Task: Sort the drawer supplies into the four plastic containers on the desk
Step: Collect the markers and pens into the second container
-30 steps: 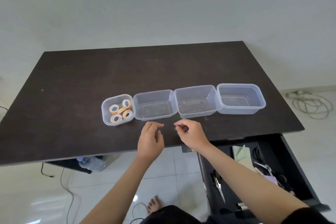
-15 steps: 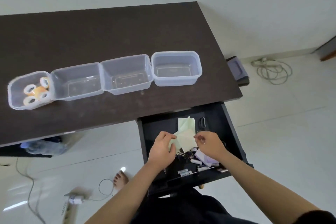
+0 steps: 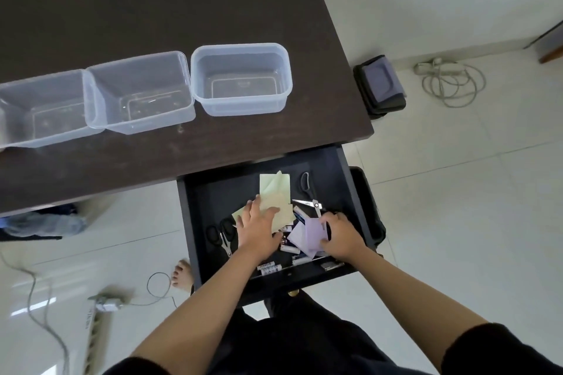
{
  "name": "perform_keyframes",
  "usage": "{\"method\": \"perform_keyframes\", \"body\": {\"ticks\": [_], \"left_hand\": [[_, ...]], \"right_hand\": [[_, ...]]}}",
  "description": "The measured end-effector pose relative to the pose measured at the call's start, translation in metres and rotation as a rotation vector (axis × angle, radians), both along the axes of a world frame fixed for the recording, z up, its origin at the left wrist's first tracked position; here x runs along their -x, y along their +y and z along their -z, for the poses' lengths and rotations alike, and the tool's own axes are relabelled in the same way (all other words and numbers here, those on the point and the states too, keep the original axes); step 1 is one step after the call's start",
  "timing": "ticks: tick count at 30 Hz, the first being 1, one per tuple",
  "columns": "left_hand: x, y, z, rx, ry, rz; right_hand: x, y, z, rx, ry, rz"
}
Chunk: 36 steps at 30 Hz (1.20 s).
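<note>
The dark drawer (image 3: pixel 350 192) stands open below the desk's right end. Pale green sticky notes (image 3: pixel 274 186), purple sticky notes (image 3: pixel 307 234), black-handled scissors (image 3: pixel 217 234), grey-handled scissors (image 3: pixel 306 184) and several small batteries (image 3: pixel 269 268) lie in it. My left hand (image 3: pixel 259 231) rests flat on the green notes with its fingers spread. My right hand (image 3: pixel 341 237) curls around the purple notes' edge. On the desk (image 3: pixel 182 9) three clear containers show, all empty: right (image 3: pixel 286 70), middle (image 3: pixel 189 88) and left (image 3: pixel 83 94). The fourth is out of frame.
A black case (image 3: pixel 380 85) leans by the desk's right edge. A coiled white cable (image 3: pixel 451 85) lies on the tiled floor beyond it. A power strip with cords (image 3: pixel 103 304) and my bare foot (image 3: pixel 182 274) are left of the drawer.
My hands left the desk edge and went down into the drawer. My view swung right and down, so the container with tape rolls slid out of frame. My right hand closed on the purple notes.
</note>
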State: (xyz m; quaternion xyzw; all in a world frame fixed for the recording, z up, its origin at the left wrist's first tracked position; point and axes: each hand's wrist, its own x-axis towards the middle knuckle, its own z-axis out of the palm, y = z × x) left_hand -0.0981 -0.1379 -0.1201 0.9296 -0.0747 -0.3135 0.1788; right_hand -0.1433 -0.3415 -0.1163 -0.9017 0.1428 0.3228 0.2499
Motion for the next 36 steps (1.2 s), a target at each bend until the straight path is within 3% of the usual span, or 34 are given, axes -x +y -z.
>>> {"method": "perform_keyframes", "body": {"ticks": [11, 22, 30, 36], "left_hand": [[0.004, 0.022, 0.002, -0.169, -0.084, -0.006], [-0.004, 0.049, 0.004, -0.285, -0.087, -0.192], [-0.001, 0.027, 0.002, -0.111, -0.121, 0.046], [-0.015, 0.005, 0.012, -0.080, -0.007, 0.267]], "right_hand": [[-0.007, 0.003, 0.012, -0.010, -0.030, -0.007], [-0.023, 0.025, 0.015, -0.083, -0.169, 0.224], [-0.008, 0.033, 0.018, -0.040, -0.057, -0.023], [-0.006, 0.041, 0.022, -0.001, -0.031, -0.009]]}}
